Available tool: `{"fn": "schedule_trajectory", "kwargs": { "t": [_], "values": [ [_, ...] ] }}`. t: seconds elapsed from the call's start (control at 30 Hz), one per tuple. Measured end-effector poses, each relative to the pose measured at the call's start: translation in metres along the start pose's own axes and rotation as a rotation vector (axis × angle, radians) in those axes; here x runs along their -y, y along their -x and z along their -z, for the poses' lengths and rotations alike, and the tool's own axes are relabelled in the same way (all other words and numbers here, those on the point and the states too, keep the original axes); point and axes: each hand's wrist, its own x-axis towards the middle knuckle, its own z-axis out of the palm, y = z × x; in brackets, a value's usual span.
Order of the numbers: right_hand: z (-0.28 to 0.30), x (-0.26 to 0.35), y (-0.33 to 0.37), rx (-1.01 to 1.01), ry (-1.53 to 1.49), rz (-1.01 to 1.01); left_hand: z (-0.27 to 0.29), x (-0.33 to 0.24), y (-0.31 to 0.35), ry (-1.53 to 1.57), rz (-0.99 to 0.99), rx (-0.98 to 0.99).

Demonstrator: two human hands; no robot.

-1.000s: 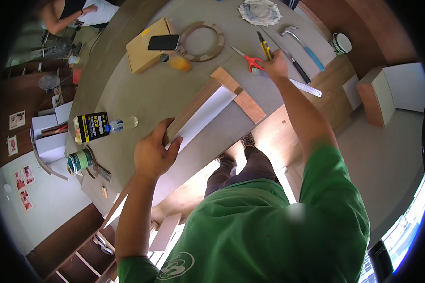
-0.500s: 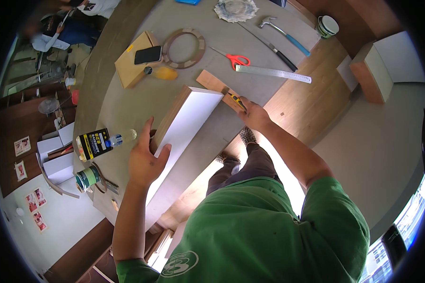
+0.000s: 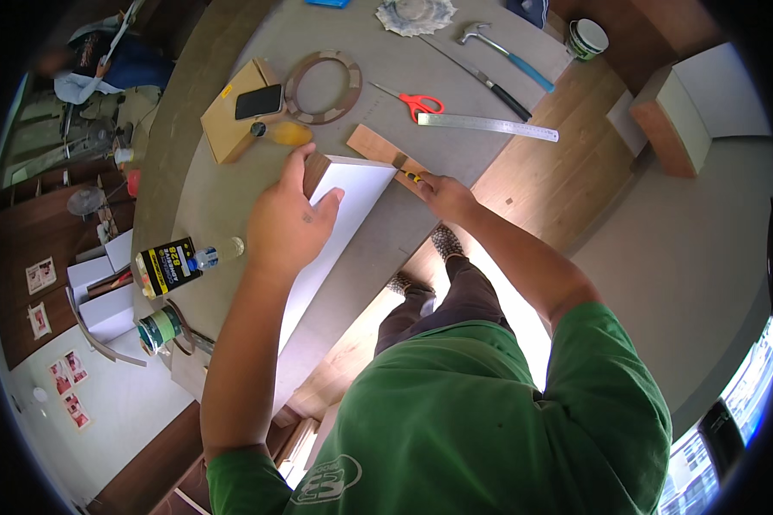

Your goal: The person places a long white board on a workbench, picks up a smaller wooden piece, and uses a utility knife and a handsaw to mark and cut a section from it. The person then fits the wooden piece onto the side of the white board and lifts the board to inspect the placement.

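Note:
A long white-faced board (image 3: 356, 184) with a brown edge lies slantwise on the grey worktable. My left hand (image 3: 290, 219) grips it near its far end, thumb on the white face and fingers over the brown side. My right hand (image 3: 448, 199) is closed round a yellow-and-black utility knife (image 3: 413, 177), its tip beside the board's far right corner. Under the knife lies a flat wooden strip (image 3: 371, 143), sticking out past the board's end. Whether the blade touches the board cannot be made out.
Beyond the board lie red-handled scissors (image 3: 418, 105), a steel ruler (image 3: 489, 127), a long black-handled tool (image 3: 511, 103) and a claw hammer (image 3: 524, 67). Leftward are an orange bottle (image 3: 288, 133), a phone (image 3: 258, 101) on a cardboard box, a ring (image 3: 354, 86) and an adhesive can (image 3: 167, 266).
My left hand has slid along the board toward its far end. The knife in my right hand has come slightly nearer me, by the board's corner. The whole view has shifted a little.

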Motion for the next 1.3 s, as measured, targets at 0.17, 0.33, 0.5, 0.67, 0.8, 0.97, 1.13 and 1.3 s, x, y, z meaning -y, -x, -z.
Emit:
{"fn": "schedule_trajectory", "kwargs": {
  "t": [0.17, 0.33, 0.5, 0.67, 0.8, 0.97, 1.13, 1.3],
  "values": [
    [0.002, 0.005, -0.004, 0.030, -0.024, -0.030, -0.003, 0.002, 0.001, -0.016, 0.001, 0.021],
    [0.007, 0.007, -0.007, 0.056, -0.066, -0.025, -0.006, 0.006, 0.000, -0.023, -0.004, -0.027],
    [0.006, 0.001, -0.015, 0.094, -0.147, -0.078, -0.006, 0.007, -0.001, -0.050, -0.008, -0.030],
    [0.001, 0.000, -0.014, 0.058, -0.132, -0.035, -0.007, 0.006, 0.000, -0.061, -0.011, -0.048],
    [-0.002, -0.001, -0.006, -0.010, -0.074, 0.000, -0.003, 0.000, -0.002, -0.050, 0.059, 0.001],
    [0.000, -0.013, 0.012, 0.003, -0.014, -0.020, -0.002, 0.001, -0.001, -0.051, 0.065, 0.003],
    [0.004, -0.020, 0.015, -0.006, -0.096, -0.026, -0.005, 0.003, 0.001, -0.049, 0.039, -0.007],
    [0.013, -0.014, 0.019, -0.015, -0.218, -0.058, -0.005, 0.003, 0.001, -0.048, 0.031, -0.020]
  ]
}}
